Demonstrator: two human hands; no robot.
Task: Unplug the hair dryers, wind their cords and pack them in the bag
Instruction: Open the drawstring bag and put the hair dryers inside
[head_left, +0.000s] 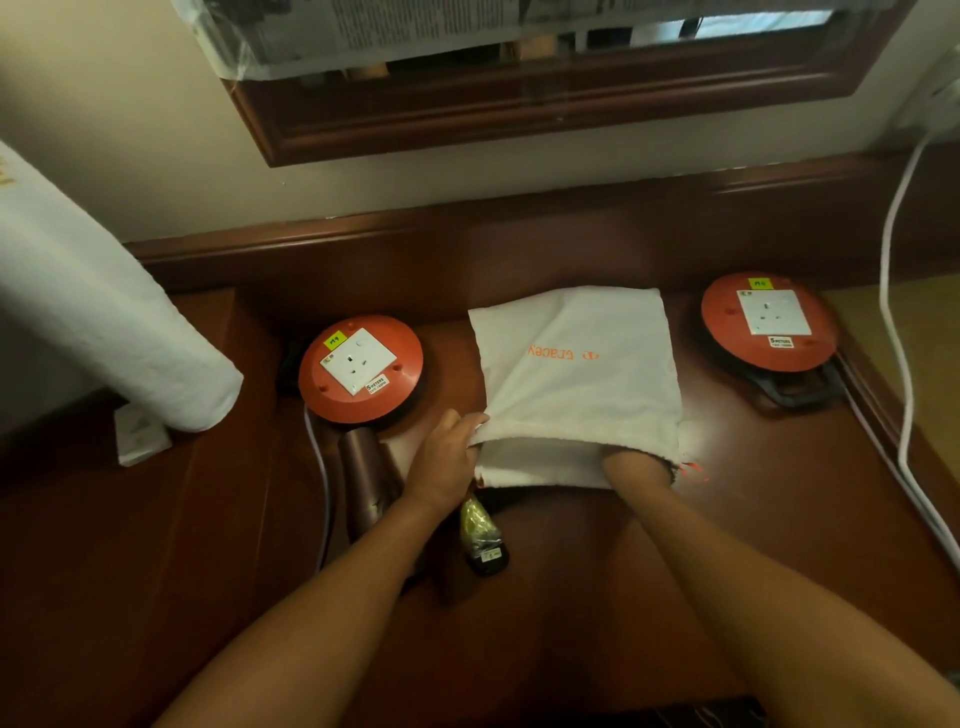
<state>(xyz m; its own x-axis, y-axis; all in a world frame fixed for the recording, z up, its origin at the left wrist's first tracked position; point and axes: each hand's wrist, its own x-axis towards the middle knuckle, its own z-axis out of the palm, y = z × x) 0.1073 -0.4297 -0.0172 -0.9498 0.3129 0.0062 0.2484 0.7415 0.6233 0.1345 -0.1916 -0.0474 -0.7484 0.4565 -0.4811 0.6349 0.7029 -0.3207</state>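
Note:
A white cloth bag (576, 374) with orange lettering lies on the dark wooden desk (571, 597). My left hand (447, 457) pinches the upper edge of the bag's mouth and holds it up. My right hand is out of sight inside the bag; only its wrist (636, 470) shows at the opening. A brown hair dryer (366, 478) lies left of the bag, partly under my left forearm. A black plug with a yellowish wrapped bundle (480, 535) rests on the desk just below the bag's mouth.
Two red cord reels with white sockets stand on the desk, one (361, 366) left of the bag, one (769, 322) right. A white cable (896, 322) runs down the right side. A white paper roll (104, 322) leans at left. A framed mirror (519, 104) hangs behind.

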